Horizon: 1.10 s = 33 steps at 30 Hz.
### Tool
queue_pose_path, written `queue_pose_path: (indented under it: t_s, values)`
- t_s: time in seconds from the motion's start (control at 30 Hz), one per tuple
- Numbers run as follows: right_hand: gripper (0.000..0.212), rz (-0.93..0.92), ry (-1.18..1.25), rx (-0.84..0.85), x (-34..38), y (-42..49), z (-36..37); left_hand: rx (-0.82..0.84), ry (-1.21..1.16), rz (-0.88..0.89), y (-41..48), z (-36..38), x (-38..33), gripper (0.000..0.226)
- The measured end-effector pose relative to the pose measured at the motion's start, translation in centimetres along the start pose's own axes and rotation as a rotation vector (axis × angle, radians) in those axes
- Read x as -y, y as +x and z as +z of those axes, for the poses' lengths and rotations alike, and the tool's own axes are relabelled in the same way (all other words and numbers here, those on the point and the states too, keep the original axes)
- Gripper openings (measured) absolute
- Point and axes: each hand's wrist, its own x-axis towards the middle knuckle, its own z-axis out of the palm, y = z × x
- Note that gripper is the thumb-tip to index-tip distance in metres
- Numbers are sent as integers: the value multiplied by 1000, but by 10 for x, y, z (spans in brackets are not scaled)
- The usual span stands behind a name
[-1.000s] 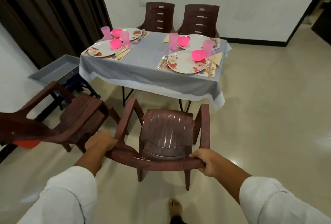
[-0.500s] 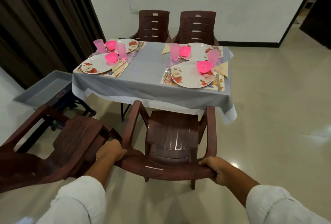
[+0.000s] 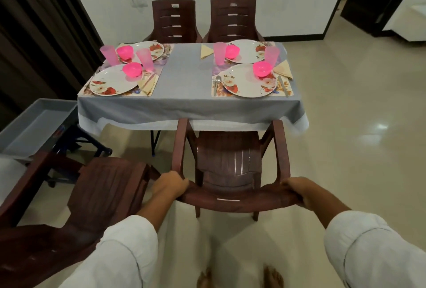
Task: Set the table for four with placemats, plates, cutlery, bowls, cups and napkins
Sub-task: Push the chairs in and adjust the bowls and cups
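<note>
A brown plastic chair (image 3: 227,161) stands at the near edge of the table (image 3: 186,103), which has a grey cloth. My left hand (image 3: 169,186) grips the left end of the chair's top rail and my right hand (image 3: 299,192) grips the right end. On the table lie several place settings: floral placemats, flowered plates such as the near right one (image 3: 247,83), pink bowls (image 3: 261,68), pink cups (image 3: 219,53), yellow napkins (image 3: 283,68) and cutlery (image 3: 216,81).
A second brown chair (image 3: 101,191) lies tilted at my left, close to my left arm. Two more chairs (image 3: 175,20) stand at the far side by the white wall. A grey bin (image 3: 34,124) sits on a dark stand at left. Open floor lies to the right.
The chair in my hands has moved forward to the table's near edge, its arms now reaching the hanging cloth. I have stepped closer to the table.
</note>
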Motion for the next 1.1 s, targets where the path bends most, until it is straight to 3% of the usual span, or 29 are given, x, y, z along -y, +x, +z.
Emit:
queue_pose_path:
  t_s: [0.07,0.2,0.3,0.4,0.53,0.67,0.77,0.87,0.97,1.1]
  values:
    - [32,-39,-127,-77,4,-3,7,0,-16,33,-2,-1,-1,49]
    - [34,-239,-756,-404,7,-31,38,14,-117,69,-13,-2,15,54]
    - [33,-672,-786,-572,18,-64,78,-80,-168,105,-25,-6,37,51]
    - [36,-1049,-653,-462,26,-104,132,-228,-190,123,-46,-12,73,53]
    - [32,-1205,-588,-217,12,-157,217,-340,-97,104,-82,-15,138,50]
    - [33,-1027,-552,87,-15,-192,298,-387,-52,65,-106,-18,228,46]
    - [32,-786,-550,331,-31,-216,354,-365,29,-22,-117,-29,302,50]
    - [37,-515,-366,524,-37,-234,410,-340,83,-91,-118,-46,368,62]
    - [55,-290,-220,580,-34,-257,464,-307,162,-156,-102,-63,440,68]
    - [57,-165,-231,541,-31,-274,542,-229,261,-218,-66,-89,533,74]
